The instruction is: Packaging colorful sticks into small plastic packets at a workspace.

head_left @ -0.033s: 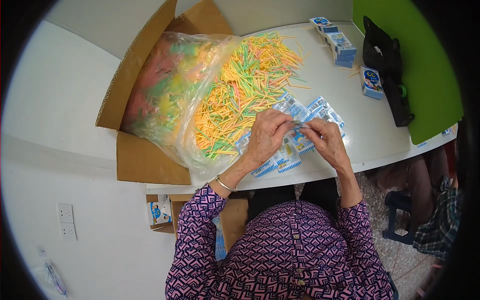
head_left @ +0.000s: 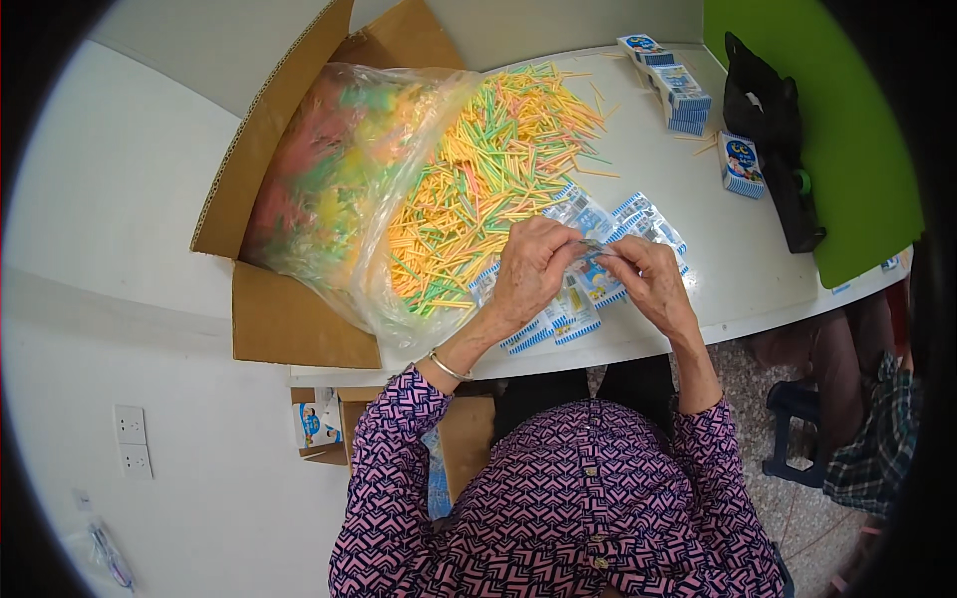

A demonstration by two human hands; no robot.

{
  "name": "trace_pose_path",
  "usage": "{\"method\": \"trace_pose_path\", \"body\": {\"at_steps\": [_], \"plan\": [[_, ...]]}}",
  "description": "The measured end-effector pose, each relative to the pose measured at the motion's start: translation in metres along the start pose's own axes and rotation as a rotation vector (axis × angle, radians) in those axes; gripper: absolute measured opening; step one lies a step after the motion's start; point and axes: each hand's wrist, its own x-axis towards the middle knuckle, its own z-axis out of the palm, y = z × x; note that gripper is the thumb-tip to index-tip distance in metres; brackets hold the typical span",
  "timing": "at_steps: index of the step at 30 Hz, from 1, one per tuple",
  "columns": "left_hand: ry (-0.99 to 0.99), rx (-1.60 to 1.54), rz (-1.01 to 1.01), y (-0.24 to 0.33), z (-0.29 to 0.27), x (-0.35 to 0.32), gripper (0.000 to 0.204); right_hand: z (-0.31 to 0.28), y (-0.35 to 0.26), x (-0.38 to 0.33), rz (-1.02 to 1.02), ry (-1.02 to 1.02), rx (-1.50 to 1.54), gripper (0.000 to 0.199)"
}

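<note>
My left hand (head_left: 535, 264) and my right hand (head_left: 653, 284) meet over the near part of the white table, thumbs and fingers pinched together. Between the fingertips they grip the edge of a small blue-and-white printed packet (head_left: 592, 246); most of it is hidden by the fingers. Under and around both hands lie several flat blue-and-white packets (head_left: 576, 326) with striped edges, overlapping each other. Just beyond my left hand spreads a loose heap of thin yellow, green and pink sticks (head_left: 478, 179).
An open cardboard box (head_left: 299, 319) on the left holds a clear plastic bag (head_left: 334, 189) of coloured sticks. Small stacked boxes (head_left: 682, 100) and a black object (head_left: 788, 189) stand at the right, by a green panel (head_left: 867, 149). Another person's checked sleeve (head_left: 872, 458) shows lower right.
</note>
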Motion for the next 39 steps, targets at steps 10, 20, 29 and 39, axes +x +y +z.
{"method": "trace_pose_path", "body": {"at_steps": [10, 20, 29, 39], "plan": [[-0.227, 0.083, 0.171, -0.036, -0.028, 0.021, 0.013, 0.004, -0.001, 0.005, -0.062, -0.034, 0.019, 0.023], [-0.462, 1.06, 0.449, -0.135, -0.087, 0.07, 0.031, -0.001, 0.016, -0.001, 0.078, 0.05, 0.101, 0.025], [-0.533, 1.141, 0.595, -0.156, -0.067, 0.076, 0.025, -0.005, 0.017, -0.005, 0.1, 0.062, 0.104, 0.026], [-0.199, 0.97, 0.413, -0.149, -0.058, 0.06, 0.012, -0.007, 0.022, -0.01, 0.114, 0.086, 0.135, 0.027]]}}
